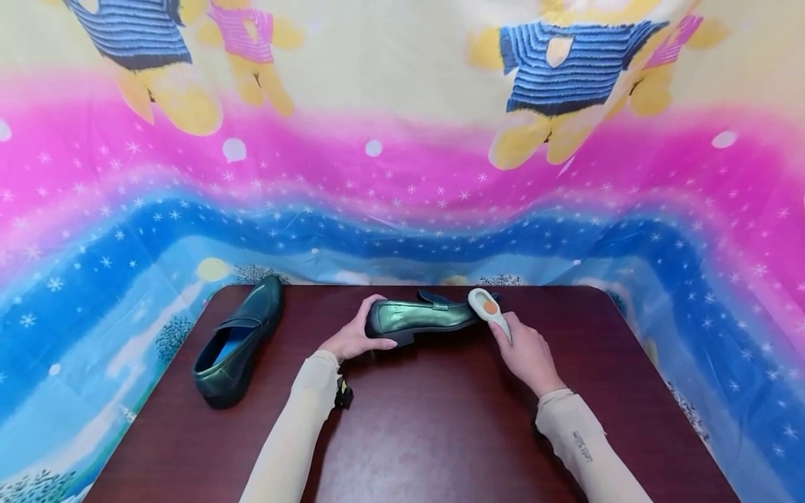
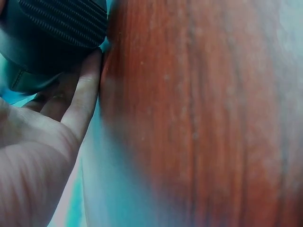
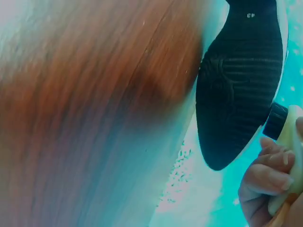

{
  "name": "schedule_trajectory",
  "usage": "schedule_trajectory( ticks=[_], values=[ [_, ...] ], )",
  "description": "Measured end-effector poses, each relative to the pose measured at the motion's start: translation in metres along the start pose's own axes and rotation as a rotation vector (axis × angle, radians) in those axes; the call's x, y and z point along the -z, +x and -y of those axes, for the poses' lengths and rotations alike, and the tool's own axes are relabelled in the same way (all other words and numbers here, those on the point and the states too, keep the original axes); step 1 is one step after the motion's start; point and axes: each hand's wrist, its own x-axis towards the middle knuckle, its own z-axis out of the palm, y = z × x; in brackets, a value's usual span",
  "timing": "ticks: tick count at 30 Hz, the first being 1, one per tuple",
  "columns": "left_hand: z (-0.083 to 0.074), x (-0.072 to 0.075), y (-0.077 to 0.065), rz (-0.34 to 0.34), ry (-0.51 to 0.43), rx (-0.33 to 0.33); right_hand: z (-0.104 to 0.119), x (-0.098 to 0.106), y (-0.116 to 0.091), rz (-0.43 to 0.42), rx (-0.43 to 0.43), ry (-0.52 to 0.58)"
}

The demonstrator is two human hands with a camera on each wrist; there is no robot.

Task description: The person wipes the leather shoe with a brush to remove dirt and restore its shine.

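Observation:
A dark green loafer [image 1: 421,316], glossy on its side, is held above the table at its far middle. My left hand [image 1: 352,341] grips it round the heel, thumb on the near side. In the left wrist view the ridged heel [image 2: 66,21] shows beside the fingers of that hand. My right hand [image 1: 528,353] holds a white-handled shoe brush [image 1: 484,304] with an orange spot, at the loafer's toe. The right wrist view shows the brush's black head [image 3: 275,121] touching the shoe's edge, beside the dark ridged sole [image 3: 239,90].
A matching loafer [image 1: 239,342] with a blue insole stands upright at the left of the dark red-brown table [image 1: 428,433]. Behind the table and along its sides hangs a patterned cloth [image 1: 402,188] with bears and snowflakes.

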Motion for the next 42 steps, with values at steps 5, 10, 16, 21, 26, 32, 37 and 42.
schedule_trajectory(
  ticks=[5, 10, 16, 21, 26, 32, 37, 42],
  values=[
    [0.003, 0.000, 0.001, -0.010, -0.018, 0.013, 0.024, -0.013, -0.003, 0.009, 0.130, 0.006],
    [0.004, 0.000, 0.003, -0.011, -0.030, 0.022, 0.050, -0.031, -0.002, -0.008, 0.349, -0.111],
    [0.005, 0.002, 0.001, -0.017, -0.054, 0.052, 0.058, -0.043, 0.003, -0.006, 0.411, -0.147],
    [0.004, 0.003, 0.001, -0.011, -0.076, 0.052, 0.039, -0.029, 0.003, -0.018, 0.364, -0.127],
    [0.001, 0.001, 0.004, -0.003, -0.090, 0.040, 0.013, -0.011, 0.002, -0.013, 0.235, -0.074],
    [0.003, -0.003, 0.006, -0.001, -0.119, 0.035, 0.000, -0.003, 0.002, 0.008, 0.121, -0.005],
    [0.003, -0.007, 0.004, 0.005, -0.142, 0.096, 0.006, -0.001, 0.001, 0.046, 0.084, 0.023],
    [0.000, -0.005, 0.004, -0.003, -0.169, 0.095, 0.026, -0.004, 0.007, 0.067, 0.108, 0.049]
  ],
)
